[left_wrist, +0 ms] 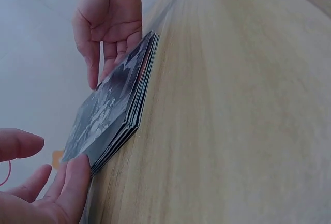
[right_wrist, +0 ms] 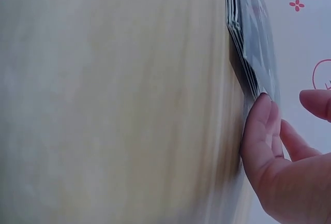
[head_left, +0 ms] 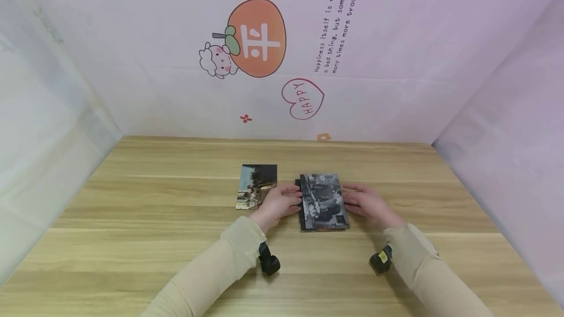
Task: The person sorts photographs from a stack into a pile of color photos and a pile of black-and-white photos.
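Note:
A stack of photo cards (head_left: 323, 202) lies on the wooden table, a black-and-white picture uppermost. Its layers are slightly uneven, as the stack's edge (left_wrist: 139, 97) shows in the left wrist view. My left hand (head_left: 278, 204) touches the left side of the stack with its fingers extended and thumb apart. On the opposite side, the fingers of my right hand (head_left: 367, 203) rest along the edge; in the right wrist view this hand (right_wrist: 282, 167) has its thumb raised off the cards. A single colour photo card (head_left: 253, 182) lies left of the stack, partly behind my left hand.
The wood-grain table (head_left: 176, 248) reaches back to a white printed backdrop (head_left: 374, 106). White fabric walls rise on the left (head_left: 48, 126) and right (head_left: 506, 136). A black wrist camera (head_left: 270, 262) sits on the left sleeve, another wrist camera (head_left: 380, 261) on the right.

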